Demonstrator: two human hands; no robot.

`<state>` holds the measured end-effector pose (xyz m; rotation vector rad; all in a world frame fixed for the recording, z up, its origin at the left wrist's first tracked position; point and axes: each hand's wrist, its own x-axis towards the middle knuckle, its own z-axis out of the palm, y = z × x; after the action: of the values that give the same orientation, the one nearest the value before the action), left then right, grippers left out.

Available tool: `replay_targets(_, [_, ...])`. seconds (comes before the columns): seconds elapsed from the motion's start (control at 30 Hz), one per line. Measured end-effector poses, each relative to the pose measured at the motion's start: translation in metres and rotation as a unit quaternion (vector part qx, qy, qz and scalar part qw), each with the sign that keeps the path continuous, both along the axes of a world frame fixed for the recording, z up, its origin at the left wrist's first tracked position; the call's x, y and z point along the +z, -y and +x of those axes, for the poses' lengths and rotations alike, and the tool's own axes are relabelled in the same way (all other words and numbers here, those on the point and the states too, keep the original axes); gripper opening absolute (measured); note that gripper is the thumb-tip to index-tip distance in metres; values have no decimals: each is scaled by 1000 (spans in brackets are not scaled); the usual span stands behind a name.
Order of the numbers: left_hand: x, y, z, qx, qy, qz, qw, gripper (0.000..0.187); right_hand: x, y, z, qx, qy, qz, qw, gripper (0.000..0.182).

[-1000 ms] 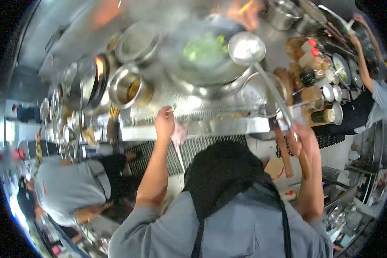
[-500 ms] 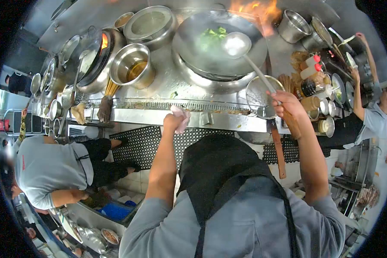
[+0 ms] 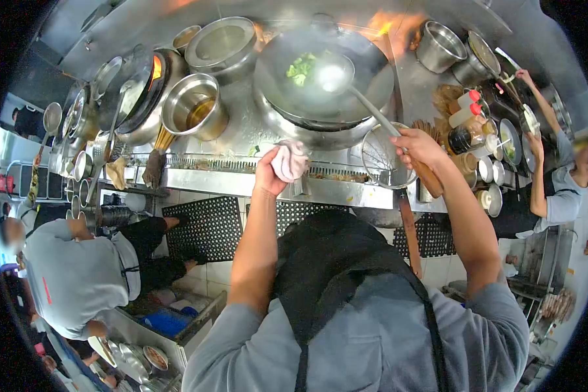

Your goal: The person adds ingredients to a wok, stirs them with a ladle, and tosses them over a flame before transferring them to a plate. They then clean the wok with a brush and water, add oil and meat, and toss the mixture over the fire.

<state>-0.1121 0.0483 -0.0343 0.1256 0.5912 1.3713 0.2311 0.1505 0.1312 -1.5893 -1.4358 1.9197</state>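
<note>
A large wok [image 3: 374, 88] sits on the burner in front of me, hazy with steam, with bright green vegetables [image 3: 301, 68] on its far left side. My right hand [image 3: 417, 147] grips a long-handled ladle [image 3: 372, 106] where the metal shaft meets its wooden grip. The ladle's shiny bowl is inside the wok, beside the greens. Bunched in the closed fingers of my left hand [image 3: 268, 175] is a pale pinkish cloth [image 3: 290, 162]. That hand is above the stove's front edge, apart from the wok.
Flames [image 3: 395, 29] rise behind the wok. A steel pot of brown liquid [image 3: 195, 108] stands to its left. A wire strainer [image 3: 380, 157] lies under my right hand. Red-capped bottles [image 3: 465, 110] and jars stand at right. Co-workers are at the left [image 3: 85, 274] and right [image 3: 558, 202].
My left hand has risen a little and moved right, and more of the cloth shows. The ladle and my right hand have shifted left. The greens sit farther left in the wok.
</note>
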Motion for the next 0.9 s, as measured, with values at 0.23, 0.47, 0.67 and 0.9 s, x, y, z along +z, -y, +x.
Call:
replay_targets(0.23, [23, 17, 10, 37, 107, 105, 988, 50, 9, 10, 9, -10, -10, -18, 1000, 25])
replay_targets(0.47, [3, -6, 10, 0, -32, -82, 996, 45, 7, 11, 22, -18, -29, -18, 999, 27])
replay_targets(0.67, [16, -88, 34, 7, -53, -108, 993, 60, 2, 11, 26, -39, -29, -17, 999, 25])
replay_targets(0.9, [40, -124, 46, -54, -298, -198, 932, 53, 4, 14, 26, -31, -14, -8, 999, 17])
